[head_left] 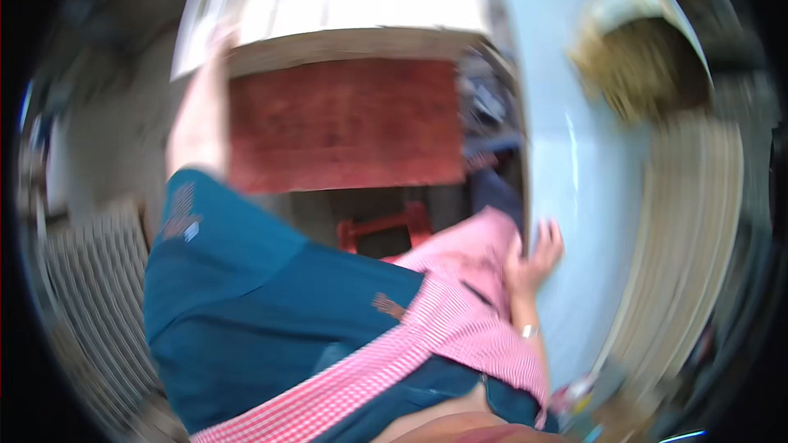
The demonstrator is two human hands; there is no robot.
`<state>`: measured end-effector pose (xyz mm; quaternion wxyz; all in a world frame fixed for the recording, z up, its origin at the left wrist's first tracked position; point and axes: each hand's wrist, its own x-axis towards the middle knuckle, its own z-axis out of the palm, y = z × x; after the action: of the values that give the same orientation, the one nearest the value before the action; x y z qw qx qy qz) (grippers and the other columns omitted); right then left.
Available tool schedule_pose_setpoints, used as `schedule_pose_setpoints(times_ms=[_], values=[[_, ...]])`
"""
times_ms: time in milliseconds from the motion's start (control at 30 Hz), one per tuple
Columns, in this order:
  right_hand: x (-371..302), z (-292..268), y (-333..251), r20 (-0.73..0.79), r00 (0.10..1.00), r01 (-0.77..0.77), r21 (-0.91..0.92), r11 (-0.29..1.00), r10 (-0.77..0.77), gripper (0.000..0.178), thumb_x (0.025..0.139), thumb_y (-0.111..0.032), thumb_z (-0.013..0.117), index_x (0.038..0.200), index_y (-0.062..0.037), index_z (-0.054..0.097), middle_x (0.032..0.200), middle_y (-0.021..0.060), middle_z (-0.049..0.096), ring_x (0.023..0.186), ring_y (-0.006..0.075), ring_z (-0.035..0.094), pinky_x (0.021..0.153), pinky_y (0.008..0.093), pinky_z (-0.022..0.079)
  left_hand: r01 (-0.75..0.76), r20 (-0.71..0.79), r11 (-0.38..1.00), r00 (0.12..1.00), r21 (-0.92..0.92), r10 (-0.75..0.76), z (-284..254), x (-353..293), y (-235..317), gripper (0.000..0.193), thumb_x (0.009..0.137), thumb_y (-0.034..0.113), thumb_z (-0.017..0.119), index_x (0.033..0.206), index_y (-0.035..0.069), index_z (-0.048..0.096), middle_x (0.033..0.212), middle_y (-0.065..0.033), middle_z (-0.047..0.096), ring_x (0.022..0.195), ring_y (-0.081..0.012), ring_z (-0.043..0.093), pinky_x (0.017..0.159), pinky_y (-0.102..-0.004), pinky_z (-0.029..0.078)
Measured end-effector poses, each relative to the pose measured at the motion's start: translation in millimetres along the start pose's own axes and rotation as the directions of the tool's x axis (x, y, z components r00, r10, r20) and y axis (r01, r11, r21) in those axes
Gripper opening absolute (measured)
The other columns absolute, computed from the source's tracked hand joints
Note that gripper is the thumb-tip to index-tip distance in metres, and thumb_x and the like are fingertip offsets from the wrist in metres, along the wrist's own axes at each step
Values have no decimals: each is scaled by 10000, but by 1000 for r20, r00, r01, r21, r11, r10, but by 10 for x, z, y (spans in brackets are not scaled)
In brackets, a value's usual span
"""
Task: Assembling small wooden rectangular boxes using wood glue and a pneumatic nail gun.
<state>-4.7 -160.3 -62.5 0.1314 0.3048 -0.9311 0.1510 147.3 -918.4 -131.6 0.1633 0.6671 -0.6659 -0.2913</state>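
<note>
My left hand (222, 34) reaches forward to the left end of a long stack of white-edged strips (361, 4). It touches the end there, but blur smears its fingers. My right hand (532, 264), with a band on the wrist, lies at the near left edge of a pale blue, shiny surface (574, 197). Its fingers are apart and hold nothing that I can see. Beneath the strips and nearer to me is a flat red board (345, 123).
A red stool-like frame (386, 228) stands below the board. An open sack with yellowish, fibrous contents (640, 66) sits at the far right. Layered pale sheets (681, 230) line the right side, and a ridged stack (103, 279) is at the left.
</note>
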Motion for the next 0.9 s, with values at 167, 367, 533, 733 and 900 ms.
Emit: schedule_pose_setpoints(times_ms=[167,367,533,733,900], values=[[181,47,-47,-31,996,-76,72,994,79,517,847,-197,732,1325,-61,594,1416,147,529,1290,332,521,1121,452,412,-40,-59,989,997,143,49,43,343,95,406,967,443,561,1142,131,753,1011,-125,742,900,-283,690,841,-402,540],[-61,-284,504,-223,958,-152,128,980,178,496,871,-210,707,1325,-44,594,1352,155,590,1236,307,565,1074,415,446,-55,-315,991,945,119,91,297,126,358,470,991,529,532,1096,146,785,966,-113,753,867,-308,693,852,-428,537],[-1228,-915,2399,-396,828,-507,-226,831,398,442,898,-236,674,1278,-23,601,1244,166,651,1122,366,620,1002,448,489,-447,-40,895,894,20,447,563,-1768,339,521,1027,503,481,1127,72,755,932,-113,740,821,-302,666,801,-428,524],[-2048,-1704,3693,-288,593,-788,-401,467,752,459,851,-179,662,1288,-66,583,1245,159,646,1078,390,618,956,471,502,-539,111,828,824,-153,556,834,-3035,763,639,1058,568,419,922,60,781,804,-68,722,723,-259,647,734,-381,513],[-2025,-2001,3829,-20,535,-779,-397,485,844,477,807,-197,676,1261,-87,581,1255,149,640,1077,386,619,938,482,510,-590,162,762,752,-267,639,1018,-3673,1362,615,1072,546,423,1013,49,781,870,-71,728,804,-222,646,790,-347,505]])
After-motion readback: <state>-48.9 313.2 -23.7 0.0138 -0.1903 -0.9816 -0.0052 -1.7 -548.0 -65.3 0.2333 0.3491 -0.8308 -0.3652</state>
